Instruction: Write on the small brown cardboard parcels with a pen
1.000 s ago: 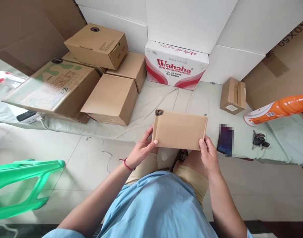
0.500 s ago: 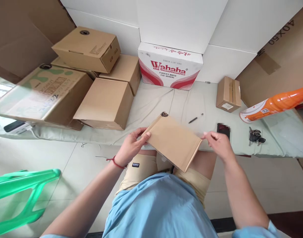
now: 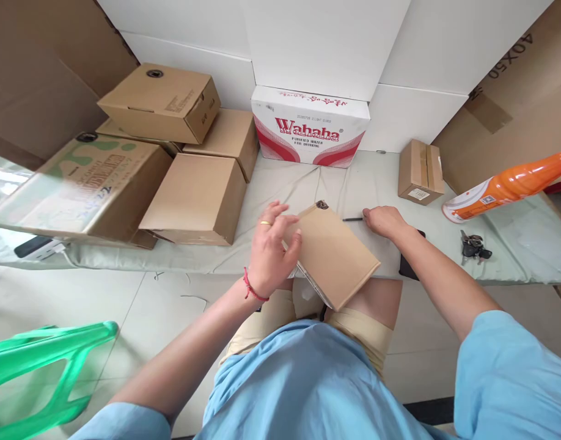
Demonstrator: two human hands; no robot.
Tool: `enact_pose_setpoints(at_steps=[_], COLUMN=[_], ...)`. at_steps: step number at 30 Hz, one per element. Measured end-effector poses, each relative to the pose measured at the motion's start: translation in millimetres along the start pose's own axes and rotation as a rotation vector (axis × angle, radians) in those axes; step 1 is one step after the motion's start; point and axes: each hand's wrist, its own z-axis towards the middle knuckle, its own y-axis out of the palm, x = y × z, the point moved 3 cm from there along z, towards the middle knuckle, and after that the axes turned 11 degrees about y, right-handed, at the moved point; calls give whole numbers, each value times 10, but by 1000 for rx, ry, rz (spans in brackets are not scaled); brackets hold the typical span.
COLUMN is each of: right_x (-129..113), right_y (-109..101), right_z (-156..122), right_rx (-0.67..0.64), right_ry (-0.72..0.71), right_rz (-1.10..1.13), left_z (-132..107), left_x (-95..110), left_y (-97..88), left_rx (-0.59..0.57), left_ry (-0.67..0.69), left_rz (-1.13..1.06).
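Note:
A closed notebook (image 3: 335,256) with a plain brown cover lies tilted at the table's front edge, jutting out over my lap. A dark patch marks its far corner. My left hand (image 3: 275,247) hovers at the notebook's left edge with fingers apart and holds nothing. Whether its fingertips touch the cover is unclear. Beyond the notebook, my right hand (image 3: 384,220) pinches one end of a thin dark pen (image 3: 352,219) at table level. Under my right forearm a flat black object (image 3: 409,269) is partly hidden.
Several cardboard boxes (image 3: 193,195) are stacked at left. A white-and-red Wahaha carton (image 3: 310,128) stands against the wall. A small box (image 3: 420,171), an orange bottle (image 3: 505,186) and keys (image 3: 475,245) sit at right. A green stool (image 3: 55,366) stands on the floor.
My right hand has left the notebook's right edge and reached forward to the pen, which has turned slightly. My left hand has let go of the notebook and opened.

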Motion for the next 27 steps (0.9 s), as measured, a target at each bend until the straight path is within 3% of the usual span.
enact_pose_setpoints(at_steps=[3, 5, 7, 9, 11, 13, 16, 18, 22, 24, 27], right_x=[129, 226, 251, 139, -163, -587, -1149, -1337, -1335, -1279, -1231], right_y=[-135, -261, -430, -597, -711, -757, -682, -587, -462, -441, -437], right_z=[-57, -147, -287, -457, -588, -636, -574, -517, -529, -566, -587], right_rx=[21, 88, 211, 308, 252, 124, -1, 35, 207, 223, 240], right_ry=[28, 71, 90, 38, -90, -178, -185, -170, -218, -235, -253], right_rz=[-15, 66, 404, 955, 1417, 1622, 1724, 1721, 1502, 1422, 1477], left_z=[110, 159, 179, 176, 168, 166, 175, 180, 185, 186, 189], left_x=[119, 102, 43, -10, -28, -14, 21, 32, 36, 37, 39], left_y=[202, 364, 494, 563, 572, 551, 522, 516, 514, 511, 505], left_rx=[-80, -139, -185, -204, -202, -201, -224, -236, -208, -183, -160], left_ry=[181, 224, 220, 208, 214, 244, 280, 282, 285, 295, 308], left_rz=[-65, -73, -31, 42, 115, 167, 215, 237, 240, 232, 227])
